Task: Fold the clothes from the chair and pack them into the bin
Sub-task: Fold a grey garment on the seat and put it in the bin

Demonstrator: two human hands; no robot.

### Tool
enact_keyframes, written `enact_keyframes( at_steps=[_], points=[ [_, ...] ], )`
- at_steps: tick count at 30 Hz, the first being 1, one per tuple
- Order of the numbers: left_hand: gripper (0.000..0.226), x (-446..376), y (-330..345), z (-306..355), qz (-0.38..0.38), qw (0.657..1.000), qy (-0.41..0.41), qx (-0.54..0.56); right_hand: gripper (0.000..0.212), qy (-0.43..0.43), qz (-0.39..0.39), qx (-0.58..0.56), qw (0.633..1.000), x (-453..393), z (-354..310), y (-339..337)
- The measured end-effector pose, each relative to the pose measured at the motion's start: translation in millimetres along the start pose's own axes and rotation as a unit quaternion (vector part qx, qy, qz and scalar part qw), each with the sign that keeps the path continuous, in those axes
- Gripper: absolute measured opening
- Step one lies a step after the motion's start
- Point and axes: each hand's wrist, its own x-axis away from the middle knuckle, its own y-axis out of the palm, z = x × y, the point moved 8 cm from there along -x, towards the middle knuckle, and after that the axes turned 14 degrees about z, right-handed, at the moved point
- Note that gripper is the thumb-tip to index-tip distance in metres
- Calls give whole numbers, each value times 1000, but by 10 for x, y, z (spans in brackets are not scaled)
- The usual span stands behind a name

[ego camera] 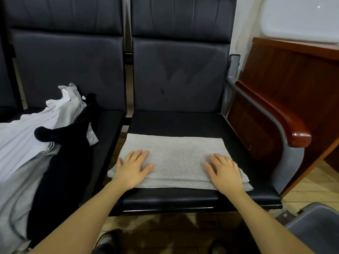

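Two hands lay flat on the folded grey garment (176,158) on the right-hand seat (176,123) in front of you. Your left hand (133,168) pressed its near left end with fingers straight and slightly spread, and your right hand (224,171) pressed the near right end the same way; neither curled round any cloth. The garment lay as a tidy rectangle with layered edges showing just under your wrists, and its far edge ran straight, well beyond your fingertips.

To my eye you were at the smoothing stage of one fold (the rectangle looked wide enough that another fold across might suit it). Beyond your left thumb, on the neighbouring seat, the pile of unfolded clothes (42,143) waited, light grey and white pieces with a dark garment (69,158) draped across them, so most of the task seemed still ahead.

Down past your right wrist, at the corner of the view, sat the grey bin (315,228) on the floor. The next move would call for sliding your fingers under both ends, lifting the stack without letting its layers slip, and lowering it flat into that bin.
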Motion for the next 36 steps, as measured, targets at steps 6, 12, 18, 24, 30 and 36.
enact_keyframes(
  at_steps=[6, 12, 18, 24, 30, 36],
  points=[
    [30, 302, -329, -96, 115, 992, 2, 55, 14, -17, 90, -79, 993, 371, -21, -190],
    [13, 430, -206, -218, 36, 995, -21, 89, 13, 23, -61, -122, 990, 313, 59, -114],
    [24, 277, -327, -226, 65, 991, 15, 115, 3, 39, -102, -125, 986, 167, 41, -83],
    [7, 180, -580, -120, 182, 976, 42, 108, 10, 40, 34, -174, 983, 53, 0, -312],
    [29, 308, -831, -127, 251, 955, 60, 144, 3, -10, 118, -167, 979, 67, -95, -602],
    [5, 548, -580, -207, 167, 979, 65, 101, 12, -37, 61, -145, 987, 306, -27, -516]
  ],
)
